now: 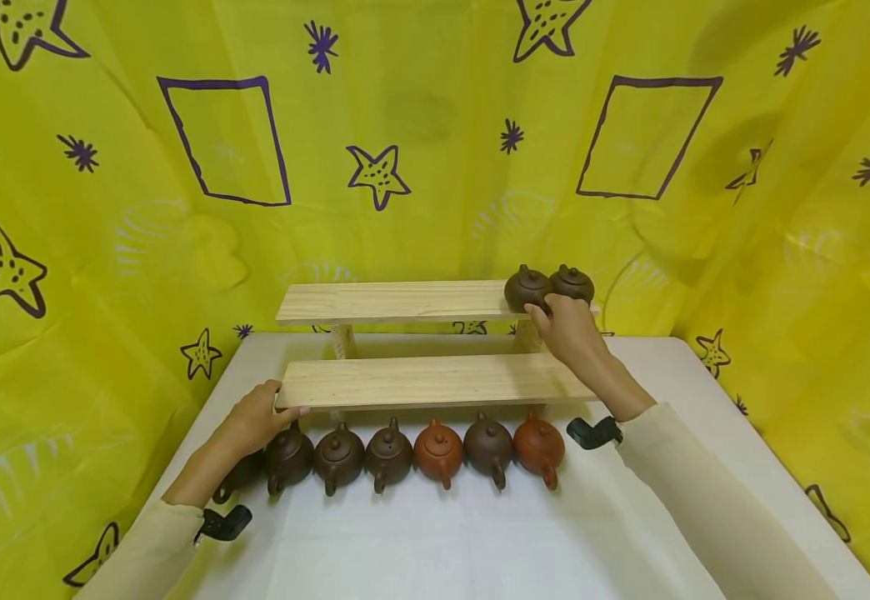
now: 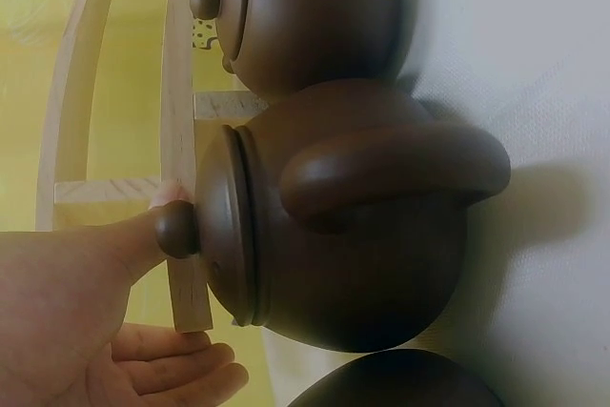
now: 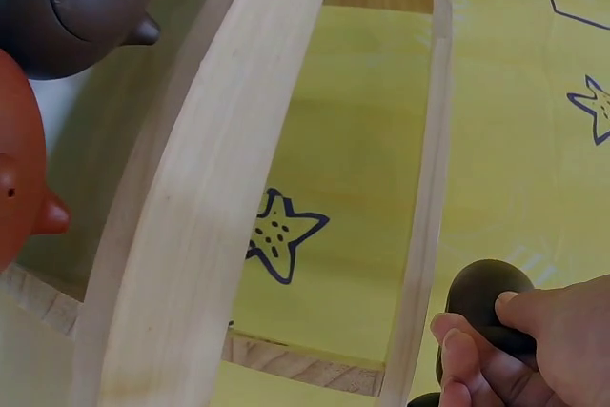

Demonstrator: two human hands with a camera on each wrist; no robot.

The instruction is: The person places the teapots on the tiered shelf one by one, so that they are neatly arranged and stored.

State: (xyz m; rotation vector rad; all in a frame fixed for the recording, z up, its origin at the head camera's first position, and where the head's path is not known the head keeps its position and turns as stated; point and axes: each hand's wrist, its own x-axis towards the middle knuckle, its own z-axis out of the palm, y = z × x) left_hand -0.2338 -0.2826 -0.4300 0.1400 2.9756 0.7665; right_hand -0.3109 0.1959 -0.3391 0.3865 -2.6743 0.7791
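Note:
In the head view my right hand [image 1: 568,327] pinches the handle of a dark brown teapot [image 1: 527,287] on the upper shelf [image 1: 397,300], near its right end. Another dark teapot [image 1: 573,282] stands just beside it. The right wrist view shows thumb and fingers closed on the held teapot [image 3: 481,295], whose body is partly hidden. At the left end of the lower shelf [image 1: 435,380], my left hand [image 1: 253,417] grips the board's corner. In the left wrist view its thumb is partly behind the lid knob of a brown teapot [image 2: 372,235], with the fingers around the board's end.
A row of several teapots stands on the white table [image 1: 405,550] before the lower shelf, mostly dark brown. Two are reddish, one in the row [image 1: 438,450] and one at its right end [image 1: 539,444]. Yellow patterned cloth [image 1: 435,108] surrounds the table at the back and sides.

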